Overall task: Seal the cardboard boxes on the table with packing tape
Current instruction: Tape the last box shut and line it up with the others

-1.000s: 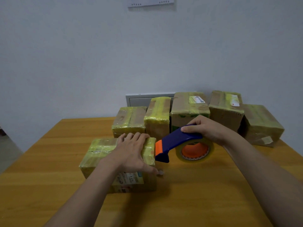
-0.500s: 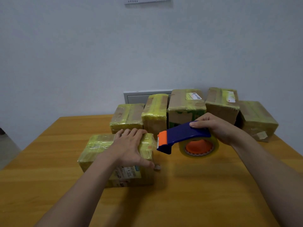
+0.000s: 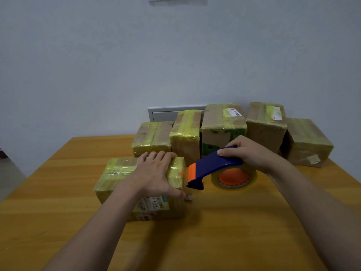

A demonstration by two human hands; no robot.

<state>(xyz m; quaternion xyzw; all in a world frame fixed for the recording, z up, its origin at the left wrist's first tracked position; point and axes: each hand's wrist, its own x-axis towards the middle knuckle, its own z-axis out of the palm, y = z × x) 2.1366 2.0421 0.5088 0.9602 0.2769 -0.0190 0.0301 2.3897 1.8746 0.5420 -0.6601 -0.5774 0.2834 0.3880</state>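
My left hand (image 3: 156,173) lies flat and open on the taped cardboard box (image 3: 125,173); just right of it, my right hand (image 3: 248,153) grips the blue tape dispenser (image 3: 213,167).

You wore the one wide-angle camera on your head; no second view, so nothing was shared. It faced forward and slightly down across the orange-brown wooden table (image 3: 244,231) toward the pale grey-white wall (image 3: 175,55), which filled the upper half of the frame. Both bare forearms came in from the bottom edge, so it sat close, at arm's length from the near yellow-taped cardboard box (image 3: 117,173). The row of taped cardboard boxes (image 3: 224,130) stood further off against the wall.
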